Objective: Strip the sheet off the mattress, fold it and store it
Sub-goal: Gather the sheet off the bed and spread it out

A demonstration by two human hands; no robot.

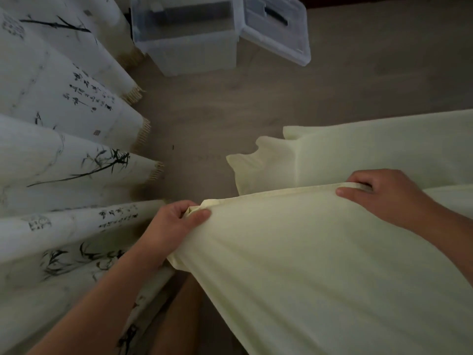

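A head-mounted view looked down at two bare hands holding a pale yellow cotton bed sheet (320,265), which filled the lower right of the frame and hung clear of the floor. The left hand (176,226), at lower centre, had fingers and thumb clamped round a bunched corner of the cloth. The right hand (384,196), at right of centre, pinched the folded top edge, thumb in front and fingers curled behind. The edge ran taut between them. A second layer of the same sheet drooped beyond, in the middle right, its loose corners hanging near the floor.

The sheet looked light, thin and limp, likely to sag wherever it was unsupported and to slide a little in the grip. Corners and the hemmed edge seemed the best places to hold, so the layers could be matched for a fold.

Below lay a plain grey-brown wooden floor (256,98), dimly lit. Down the left side of the frame hung a white pleated curtain printed with black ink bamboo and calligraphy (51,155), with a tan fringe at its hem. At the top centre stood a clear plastic storage box (189,37), open, with its clear lid (276,29) propped just beside it on the right; this was probably where the folded sheet would go
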